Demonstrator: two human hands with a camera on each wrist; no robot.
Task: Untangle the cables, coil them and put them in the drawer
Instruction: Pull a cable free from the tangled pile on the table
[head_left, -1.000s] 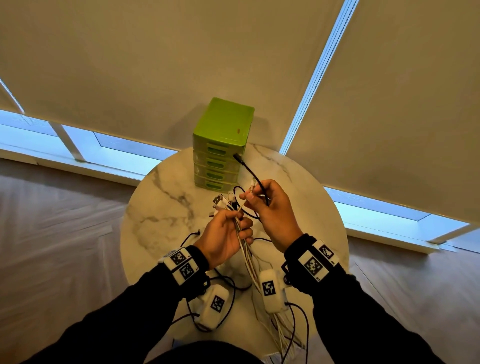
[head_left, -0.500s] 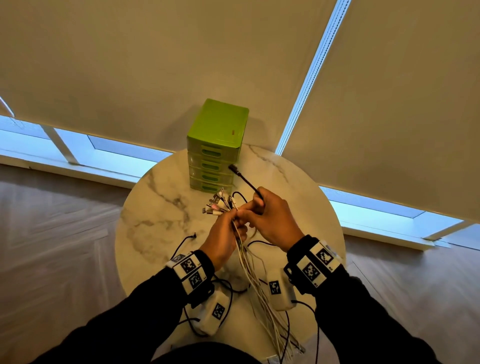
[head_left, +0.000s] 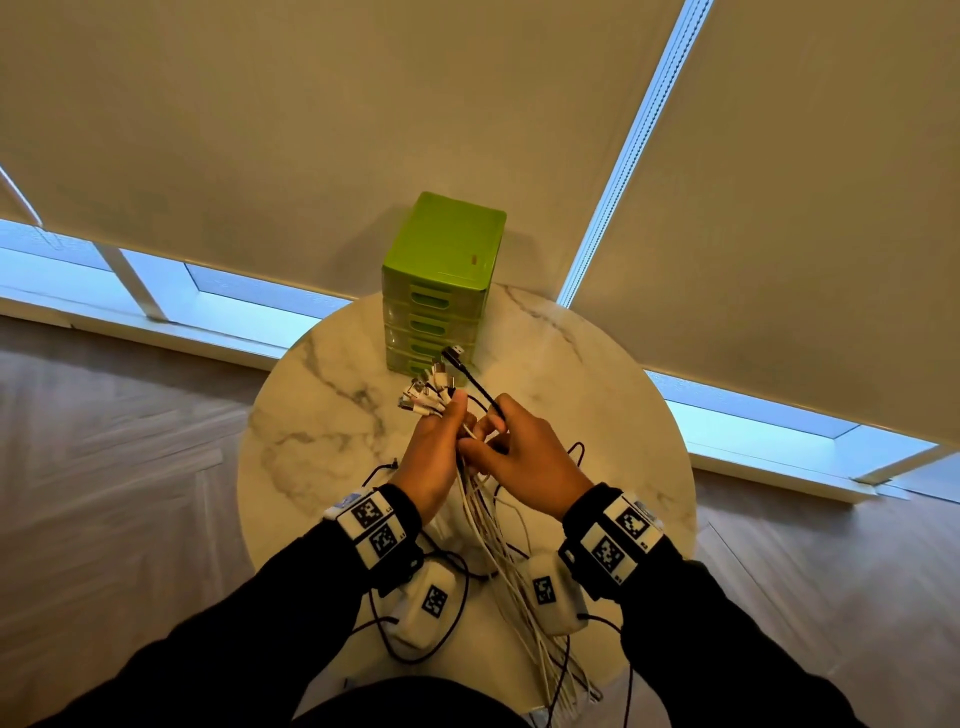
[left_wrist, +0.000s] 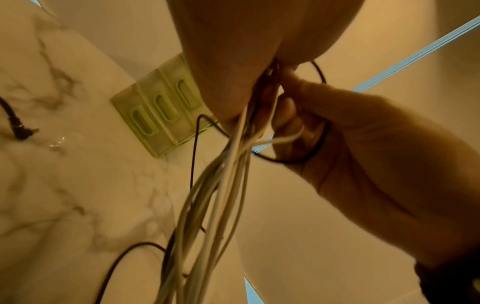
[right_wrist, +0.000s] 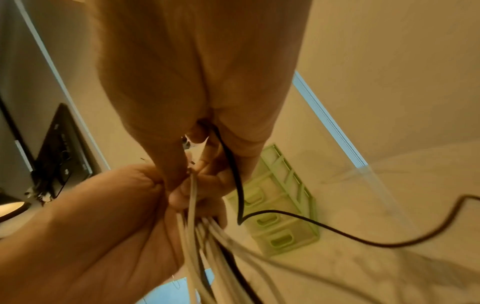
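- The left hand (head_left: 434, 457) is closed in a fist round a bunch of white cables (head_left: 498, 551), gripping it just below the plugs.
- The plugs (head_left: 428, 395) fan out above the left fist, pointing away from the person.
- Below the fist the white cables hang in a loose sheaf between the two wrists and run down past the near edge of the table (head_left: 322, 395).
- In the left wrist view the white cables (left_wrist: 221, 185) drop straight from the closed palm of the left hand (left_wrist: 233, 61), with a thin dark lead threaded among them.
- The right hand (head_left: 519, 457) sits just beside the left, touching it at the fingers; its thumb and forefinger pinch a black cable (head_left: 475, 384).
- The free end of the black cable sticks up and away from the right hand, its plug in front of the lower drawers.
- In the right wrist view the black cable (right_wrist: 233, 174) leaves the pinch of the right hand (right_wrist: 202, 82), kinks, and trails off to the right over the table.
- One white strand is hooked across the right hand's curled fingers (left_wrist: 285, 111).
- The green drawer unit (head_left: 441, 291) stands on the table beyond both hands, all its drawers closed.
- Another black lead's plug (left_wrist: 22, 131) lies on the marble to the left of the left hand.
- Pale roller blinds (head_left: 311, 130) hang behind the drawer unit.
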